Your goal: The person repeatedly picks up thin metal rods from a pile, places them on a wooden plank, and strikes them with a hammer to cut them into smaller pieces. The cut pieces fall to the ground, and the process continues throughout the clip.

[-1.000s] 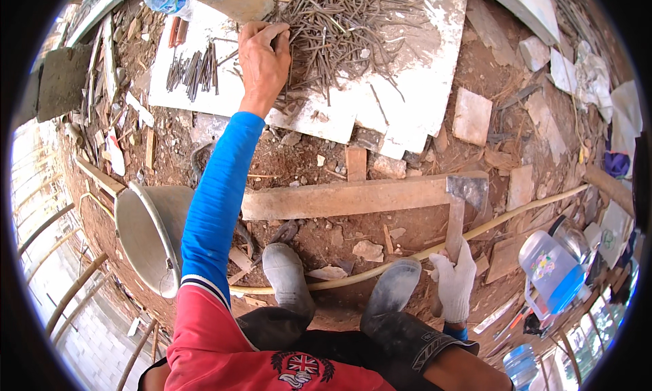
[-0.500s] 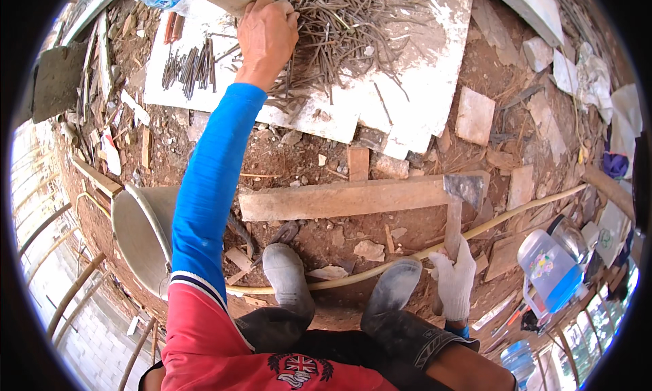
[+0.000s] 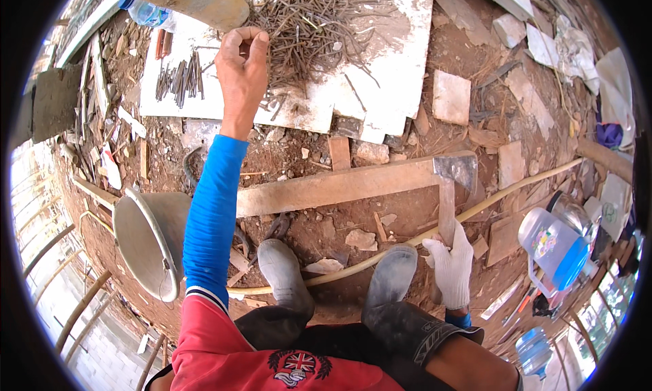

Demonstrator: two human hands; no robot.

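Note:
My bare left hand [image 3: 243, 72], in a blue sleeve, is raised by the near side of a heap of rusty nails [image 3: 305, 34]. Its thumb and forefinger are pinched together; anything between them is too small to make out. The nails lie on a white board [image 3: 401, 72], where a neater bunch of nails [image 3: 180, 81] sits to the left. In a white glove, my right hand [image 3: 451, 269] grips the wooden handle of a hatchet [image 3: 446, 211]. The hatchet's metal head is over the right end of a timber beam [image 3: 333, 187] lying before my boots.
A bucket [image 3: 146, 235] stands left of my boots. A thick post [image 3: 197, 4] juts in beside the nail heap. A yellowish hose [image 3: 496, 199] crosses in front of the boots. At right are a jug with blue liquid [image 3: 553, 248] and wood scraps on the dirt.
My left hand has drawn back toward me from the nail heap, its thumb and forefinger now showing in a pinch. The view has shifted somewhat. My right hand keeps its hold on the hatchet.

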